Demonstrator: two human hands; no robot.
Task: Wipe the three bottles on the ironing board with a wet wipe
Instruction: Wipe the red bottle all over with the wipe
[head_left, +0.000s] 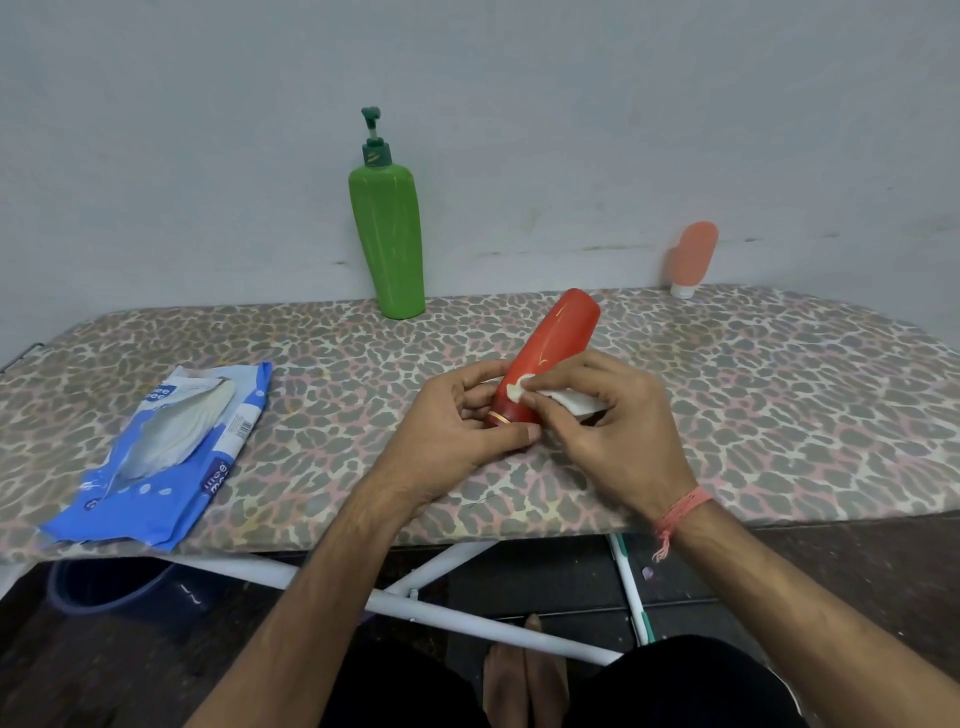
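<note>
1. The tall red plastic bottle (550, 358) is held tilted above the leopard-patterned ironing board (779, 395), its lower end gripped by the curled fingers of the left hand (457, 426).
2. A folded white wet wipe (566, 399) is pinched by the right hand (618, 431) and pressed against the bottle's lower body.
3. Wiping of the red bottle is judged to be in hand.
4. The green pump bottle (389, 239) and the small peach tube (693, 257) stand untouched by the wall.
5. Next, rotation of the bottle is called for, so that the unwiped side is reached.
6. The blue wipe packet (171, 452) lies open at the left.

The red bottle (550, 353) is gripped at its capped end by the left hand (457, 426); a wet wipe (571, 400) is pressed against it by the right hand (613, 421); the green pump bottle (387, 234) is stood upright on the ironing board (779, 389).
</note>
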